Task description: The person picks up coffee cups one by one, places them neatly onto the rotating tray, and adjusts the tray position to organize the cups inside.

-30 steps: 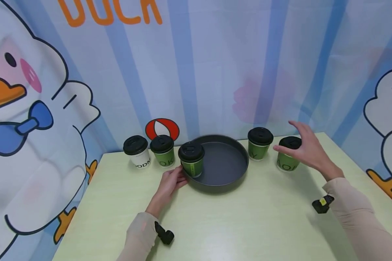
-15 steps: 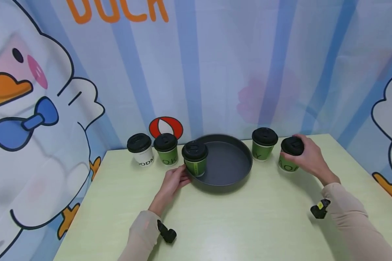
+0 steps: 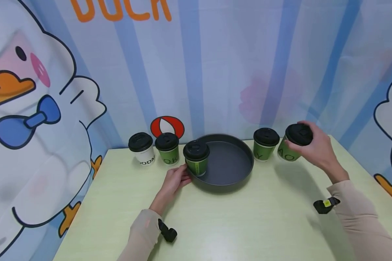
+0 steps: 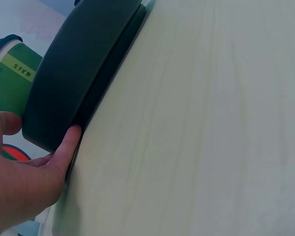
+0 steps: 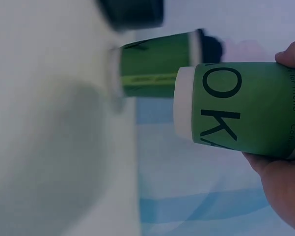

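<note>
Right hand (image 3: 319,150) grips cup (image 3: 286,149), now lifted off desk (image 3: 241,217); left hand (image 3: 174,180) pinches pan (image 3: 228,163); held cup's K shows only in right wrist view.

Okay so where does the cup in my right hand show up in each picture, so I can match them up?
Head: right of centre, near the table's back corner, the cup in your right hand.
Left wrist: not in it.
Right wrist: at the right edge, lying sideways in the picture, the cup.
Shared landmark: the pale tabletop, visible in all three.
</note>
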`<state>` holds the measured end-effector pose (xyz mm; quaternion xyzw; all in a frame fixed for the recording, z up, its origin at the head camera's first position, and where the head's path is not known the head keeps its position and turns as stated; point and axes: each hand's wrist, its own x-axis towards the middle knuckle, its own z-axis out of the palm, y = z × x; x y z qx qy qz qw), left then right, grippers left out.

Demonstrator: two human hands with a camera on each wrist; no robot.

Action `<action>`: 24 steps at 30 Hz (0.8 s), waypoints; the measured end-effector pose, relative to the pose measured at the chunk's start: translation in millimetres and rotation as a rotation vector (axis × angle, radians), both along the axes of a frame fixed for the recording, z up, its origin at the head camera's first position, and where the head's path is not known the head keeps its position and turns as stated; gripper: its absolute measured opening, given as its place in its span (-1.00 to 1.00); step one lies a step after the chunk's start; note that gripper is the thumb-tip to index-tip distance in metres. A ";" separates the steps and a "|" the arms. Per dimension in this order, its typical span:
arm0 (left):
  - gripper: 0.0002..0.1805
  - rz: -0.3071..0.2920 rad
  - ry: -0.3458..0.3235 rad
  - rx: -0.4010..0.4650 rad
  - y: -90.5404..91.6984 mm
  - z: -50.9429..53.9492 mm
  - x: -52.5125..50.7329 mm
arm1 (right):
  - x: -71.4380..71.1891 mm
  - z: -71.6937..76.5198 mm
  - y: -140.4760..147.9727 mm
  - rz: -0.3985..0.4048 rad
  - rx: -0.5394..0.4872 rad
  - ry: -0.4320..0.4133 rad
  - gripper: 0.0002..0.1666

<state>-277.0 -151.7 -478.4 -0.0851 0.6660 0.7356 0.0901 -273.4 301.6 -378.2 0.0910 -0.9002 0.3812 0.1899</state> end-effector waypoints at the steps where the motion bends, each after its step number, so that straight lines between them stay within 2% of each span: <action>1: -0.42 0.000 -0.001 0.000 -0.1 -0.1 0.6 | 2.6 6.6 -3.5 -0.001 -0.013 0.006 -0.04; 6: -0.42 0.001 -0.003 -0.001 -0.1 -0.9 1.7 | 14.1 33.9 -32.4 0.061 -0.046 0.079 -0.10; 11: -0.44 0.007 -0.004 -0.005 0.7 -0.1 2.6 | 18.2 43.2 -72.0 0.194 -0.049 0.106 -0.12; 14: -0.44 0.003 -0.006 -0.008 0.8 -0.7 2.8 | 15.8 38.8 -94.4 0.278 -0.045 0.096 -0.12; 18: -0.43 -0.002 -0.009 -0.010 0.5 -2.2 1.9 | 9.7 25.2 -121.8 0.363 -0.015 0.086 -0.11; 24: -0.43 0.000 -0.002 -0.015 -0.1 -2.2 -0.2 | -2.3 -6.4 -154.7 0.409 0.030 0.037 -0.08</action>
